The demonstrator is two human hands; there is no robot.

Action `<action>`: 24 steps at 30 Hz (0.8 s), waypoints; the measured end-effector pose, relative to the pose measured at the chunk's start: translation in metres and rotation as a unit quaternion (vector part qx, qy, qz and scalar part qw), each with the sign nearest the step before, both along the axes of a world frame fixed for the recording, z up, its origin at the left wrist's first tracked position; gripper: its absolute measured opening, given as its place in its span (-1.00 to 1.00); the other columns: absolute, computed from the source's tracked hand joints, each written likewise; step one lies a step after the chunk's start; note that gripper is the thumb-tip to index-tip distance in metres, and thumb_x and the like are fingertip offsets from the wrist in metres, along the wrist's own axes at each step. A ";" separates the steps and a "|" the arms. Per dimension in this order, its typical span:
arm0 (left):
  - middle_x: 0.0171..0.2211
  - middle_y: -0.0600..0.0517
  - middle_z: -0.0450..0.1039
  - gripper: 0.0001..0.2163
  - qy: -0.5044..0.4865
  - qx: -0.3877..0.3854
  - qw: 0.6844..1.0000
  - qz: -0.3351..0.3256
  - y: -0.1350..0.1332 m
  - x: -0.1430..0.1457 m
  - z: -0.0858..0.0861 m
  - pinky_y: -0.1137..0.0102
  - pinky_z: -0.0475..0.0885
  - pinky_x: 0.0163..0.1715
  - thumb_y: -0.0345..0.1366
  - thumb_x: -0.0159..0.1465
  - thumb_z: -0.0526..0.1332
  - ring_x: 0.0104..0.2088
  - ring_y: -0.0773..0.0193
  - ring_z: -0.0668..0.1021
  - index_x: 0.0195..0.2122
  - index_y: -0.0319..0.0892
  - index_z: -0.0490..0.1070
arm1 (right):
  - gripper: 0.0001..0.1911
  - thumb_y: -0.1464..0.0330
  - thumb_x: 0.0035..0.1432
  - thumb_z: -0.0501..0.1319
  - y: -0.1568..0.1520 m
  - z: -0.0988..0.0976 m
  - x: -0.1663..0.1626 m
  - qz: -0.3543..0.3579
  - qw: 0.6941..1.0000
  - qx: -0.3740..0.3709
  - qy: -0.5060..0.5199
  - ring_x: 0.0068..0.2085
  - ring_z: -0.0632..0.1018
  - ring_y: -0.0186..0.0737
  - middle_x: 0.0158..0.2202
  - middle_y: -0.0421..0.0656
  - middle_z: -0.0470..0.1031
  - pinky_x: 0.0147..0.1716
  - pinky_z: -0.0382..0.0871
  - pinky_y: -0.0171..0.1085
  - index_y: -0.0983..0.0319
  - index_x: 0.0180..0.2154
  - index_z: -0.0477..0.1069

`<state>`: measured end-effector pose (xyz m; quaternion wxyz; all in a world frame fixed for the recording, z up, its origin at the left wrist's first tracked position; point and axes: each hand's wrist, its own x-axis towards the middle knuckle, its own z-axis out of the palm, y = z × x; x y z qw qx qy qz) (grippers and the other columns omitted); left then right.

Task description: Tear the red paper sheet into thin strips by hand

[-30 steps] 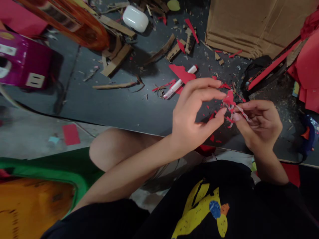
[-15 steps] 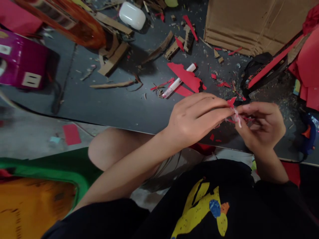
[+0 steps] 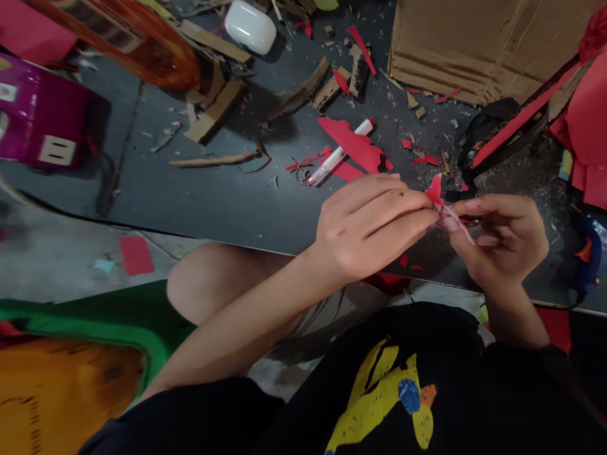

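Observation:
Above the table's near edge, my left hand (image 3: 370, 227) and my right hand (image 3: 505, 234) meet fingertip to fingertip. Between them is a small torn piece of red paper (image 3: 435, 189) with a thin whitish strip (image 3: 459, 224) hanging from it. My left fingers are closed on the red end, the thumb hidden behind them. Thumb and index finger of my right hand pinch the other side, the remaining fingers curled. Just beyond my left hand lie a white marker (image 3: 334, 164) and a torn red paper sheet (image 3: 353, 144) across it.
Cardboard strips (image 3: 218, 114) and red scraps litter the dark table (image 3: 227, 208). A white earbud case (image 3: 250, 26) sits at the back, a purple box (image 3: 42, 114) at left. A large cardboard sheet (image 3: 474, 44) is at back right, a blue glue gun (image 3: 590, 253) at right.
The red piece now stands higher between my fingertips and its whitish strip slants further right. My left hand has shifted slightly left, and my right hand slightly right.

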<state>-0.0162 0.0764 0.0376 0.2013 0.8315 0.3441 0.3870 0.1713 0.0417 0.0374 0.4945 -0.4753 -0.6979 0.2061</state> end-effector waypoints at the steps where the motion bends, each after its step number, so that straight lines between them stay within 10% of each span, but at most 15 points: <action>1: -0.32 0.10 0.61 -0.87 -0.003 -0.008 1.000 0.009 -0.001 0.001 0.000 0.24 0.54 -0.12 -0.32 0.25 0.23 -0.26 0.22 0.62 -0.33 0.05 0.57 | -0.66 0.44 0.08 0.35 -0.001 -0.001 0.000 -0.009 1.000 -0.001 0.004 -0.37 0.65 -0.25 -0.29 -0.27 0.61 -0.40 0.61 -0.29 0.02 -0.11 0.40; 10: -0.38 0.07 0.61 -0.91 -0.111 -0.020 0.989 0.096 -0.012 0.016 0.009 0.36 0.51 -0.34 -0.33 0.22 0.27 -0.41 0.31 0.59 -0.37 -0.01 0.58 | -0.56 0.58 0.00 0.35 0.003 -0.005 -0.005 0.023 0.995 0.097 0.012 -0.30 0.64 -0.28 -0.31 -0.26 0.60 -0.33 0.61 -0.29 0.09 -0.10 0.44; 24: -0.34 0.11 0.62 -0.93 -0.220 -0.272 0.932 0.099 -0.014 0.021 0.014 0.40 0.54 -0.23 -0.38 0.18 0.28 -0.31 0.32 0.62 -0.37 -0.07 0.56 | -0.64 0.63 -0.02 0.31 0.007 -0.005 -0.004 0.046 0.990 0.130 -0.041 -0.31 0.64 -0.27 -0.36 -0.28 0.58 -0.27 0.62 -0.22 0.13 -0.22 0.42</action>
